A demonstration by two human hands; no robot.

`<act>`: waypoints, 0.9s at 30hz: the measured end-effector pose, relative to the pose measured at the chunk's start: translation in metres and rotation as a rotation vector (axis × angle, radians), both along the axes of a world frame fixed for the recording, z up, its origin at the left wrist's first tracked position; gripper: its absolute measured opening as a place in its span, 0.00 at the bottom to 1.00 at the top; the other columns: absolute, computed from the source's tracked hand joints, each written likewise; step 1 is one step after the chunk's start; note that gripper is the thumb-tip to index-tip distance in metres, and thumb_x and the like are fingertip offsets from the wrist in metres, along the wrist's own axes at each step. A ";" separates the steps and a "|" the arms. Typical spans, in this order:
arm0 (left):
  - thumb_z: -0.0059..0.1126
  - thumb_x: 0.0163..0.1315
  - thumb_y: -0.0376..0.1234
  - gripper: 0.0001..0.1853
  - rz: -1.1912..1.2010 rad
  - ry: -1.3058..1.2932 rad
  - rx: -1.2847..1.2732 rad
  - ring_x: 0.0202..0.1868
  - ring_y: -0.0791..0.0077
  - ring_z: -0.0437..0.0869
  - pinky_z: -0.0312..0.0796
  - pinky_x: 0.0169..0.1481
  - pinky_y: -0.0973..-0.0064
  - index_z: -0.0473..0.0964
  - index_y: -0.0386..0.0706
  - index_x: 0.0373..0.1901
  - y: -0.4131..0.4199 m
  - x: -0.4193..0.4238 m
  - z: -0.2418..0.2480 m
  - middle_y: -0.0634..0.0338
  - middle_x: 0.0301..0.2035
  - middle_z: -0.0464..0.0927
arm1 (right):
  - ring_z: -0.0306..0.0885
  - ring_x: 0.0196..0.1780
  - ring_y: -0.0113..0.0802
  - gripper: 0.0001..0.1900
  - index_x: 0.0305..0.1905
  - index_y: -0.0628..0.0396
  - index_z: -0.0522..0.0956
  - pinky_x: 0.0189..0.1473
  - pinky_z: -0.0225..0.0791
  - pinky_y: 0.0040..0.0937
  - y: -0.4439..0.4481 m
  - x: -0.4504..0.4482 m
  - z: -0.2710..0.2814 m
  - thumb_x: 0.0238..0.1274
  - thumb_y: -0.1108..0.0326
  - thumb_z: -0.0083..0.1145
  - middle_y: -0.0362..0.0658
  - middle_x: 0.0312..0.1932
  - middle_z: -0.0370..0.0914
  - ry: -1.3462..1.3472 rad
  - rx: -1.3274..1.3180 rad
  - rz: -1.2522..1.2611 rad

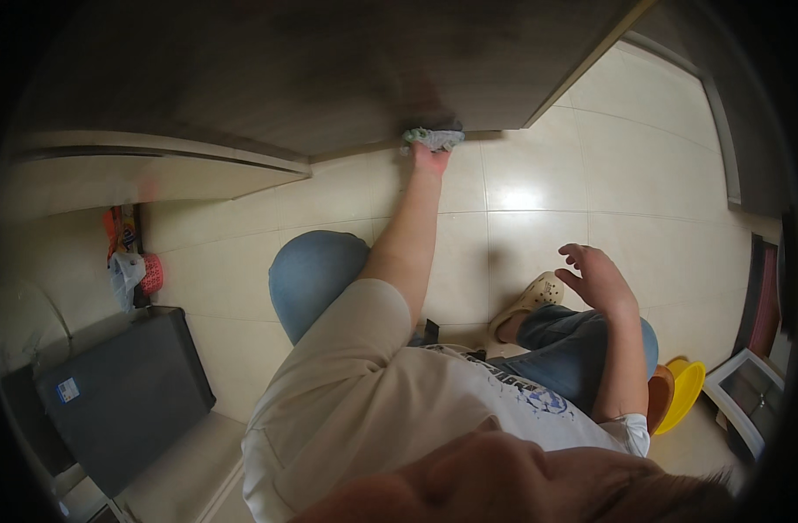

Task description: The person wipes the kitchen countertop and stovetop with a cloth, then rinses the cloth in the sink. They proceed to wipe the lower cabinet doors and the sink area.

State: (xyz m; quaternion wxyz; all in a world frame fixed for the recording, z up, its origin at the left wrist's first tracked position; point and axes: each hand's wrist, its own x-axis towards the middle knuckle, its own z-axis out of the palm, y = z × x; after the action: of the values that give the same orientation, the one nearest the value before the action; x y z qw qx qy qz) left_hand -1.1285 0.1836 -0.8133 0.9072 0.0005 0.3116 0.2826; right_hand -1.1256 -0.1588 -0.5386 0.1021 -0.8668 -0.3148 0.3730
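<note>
My left hand [430,159] reaches straight out and grips a crumpled pale cloth [433,140] with green patches. The cloth is at the bottom edge of a dark wood-grain cabinet panel [320,72], close above the tiled floor. Most of the fingers are hidden by the cloth. My right hand [595,278] hovers above my bent right leg [569,353], holding nothing, with its fingers loosely curled and apart. Below that hand is a beige clog [533,297] on my foot.
Cream floor tiles [536,238] spread around me. To the left are a dark grey box-like object [131,399], a pink patterned container [152,274] with a plastic bag [127,274], and an orange packet [118,229]. A yellow basin [687,392] and brown basin [660,395] lean at the right.
</note>
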 end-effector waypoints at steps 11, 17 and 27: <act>0.30 0.76 0.45 0.23 -0.117 0.062 -0.033 0.67 0.59 0.65 0.57 0.69 0.50 0.66 0.47 0.64 -0.020 0.007 0.148 0.57 0.65 0.67 | 0.81 0.46 0.49 0.18 0.52 0.60 0.79 0.48 0.74 0.42 0.002 0.015 -0.021 0.60 0.62 0.65 0.54 0.42 0.83 -0.021 0.117 0.047; 0.32 0.78 0.46 0.21 -0.470 0.072 0.311 0.59 0.62 0.73 0.66 0.64 0.57 0.68 0.44 0.60 -0.041 -0.009 0.247 0.58 0.59 0.72 | 0.82 0.46 0.48 0.19 0.54 0.61 0.78 0.49 0.75 0.40 0.018 0.028 -0.018 0.62 0.61 0.64 0.53 0.43 0.83 -0.035 0.214 0.003; 0.61 0.63 0.53 0.32 -1.497 0.340 1.503 0.49 0.65 0.81 0.74 0.54 0.69 0.72 0.38 0.58 -0.074 -0.140 0.261 0.52 0.47 0.81 | 0.81 0.43 0.38 0.20 0.54 0.62 0.78 0.47 0.74 0.34 0.037 0.027 -0.036 0.68 0.56 0.60 0.51 0.40 0.83 -0.060 0.635 -0.135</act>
State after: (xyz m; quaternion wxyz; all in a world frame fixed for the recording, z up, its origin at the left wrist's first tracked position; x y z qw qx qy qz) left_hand -1.2683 0.1092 -0.5522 0.5616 0.7885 0.1006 -0.2295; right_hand -1.0983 -0.1220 -0.5744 0.3824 -0.8213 -0.3602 0.2226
